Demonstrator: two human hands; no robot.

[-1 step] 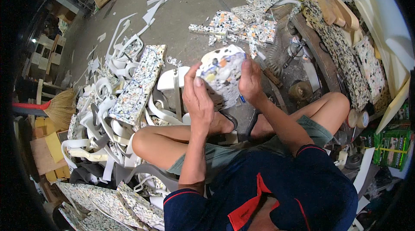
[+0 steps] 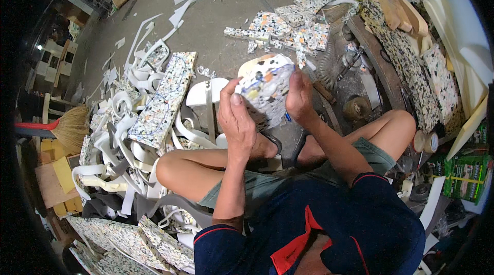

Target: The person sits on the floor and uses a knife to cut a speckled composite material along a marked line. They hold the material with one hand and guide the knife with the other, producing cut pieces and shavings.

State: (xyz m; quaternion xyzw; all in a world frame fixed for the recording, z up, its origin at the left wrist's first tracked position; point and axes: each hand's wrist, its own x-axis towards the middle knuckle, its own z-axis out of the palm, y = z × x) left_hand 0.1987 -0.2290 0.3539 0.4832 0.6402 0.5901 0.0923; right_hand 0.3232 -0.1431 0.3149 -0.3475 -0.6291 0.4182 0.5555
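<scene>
Between my two hands, above my feet, is a thick piece of speckled foam (image 2: 265,87) in white, black and orange. It is tilted, and a blue drawn line runs along its edge. A smooth cream layer shows at its upper left rim. My left hand (image 2: 236,113) grips its left side, fingers bent and partly hidden. On the opposite side, my right hand (image 2: 300,97) presses with the thumb up, its other fingers mostly behind. Left of my hands lies a white rounded foam piece (image 2: 203,94), and beyond it a long speckled foam slab (image 2: 167,97) with blue curved lines.
White and grey foam offcuts (image 2: 123,141) heap up on my left, near a straw broom (image 2: 72,128). Ahead lie speckled foam scraps (image 2: 293,23). To the right are a coiled hose (image 2: 327,64), a roll of tape (image 2: 356,107) and leaning foam sheets (image 2: 401,59).
The speckled foam piece has turned slightly between my hands, and my right hand has shifted a little with it. The rest looks the same.
</scene>
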